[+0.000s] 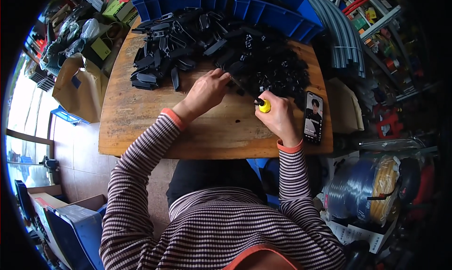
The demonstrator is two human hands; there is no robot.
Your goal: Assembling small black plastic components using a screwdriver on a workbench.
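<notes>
My right hand (278, 115) is closed around the yellow and black handle of a screwdriver (265, 106). Its thin dark shaft slants up and left toward the fingertips of my left hand (207, 90). Those fingers are pinched together at the near edge of the pile, and whatever they hold is hidden against the dark parts. Heaped across the far half of the table are long black plastic pieces (155, 58) on the left. Smaller black parts with shiny metal bits (282, 75) lie to the right, close beyond the screwdriver.
Two blue plastic bins (183, 5) stand along the far side of the wooden table (136, 129). A lit phone (313, 117) lies by the right edge. Grey hoses (346, 44) curve past the far right corner. At the left is an open brown paper bag (80, 84); coiled tubing (351, 190) sits lower right.
</notes>
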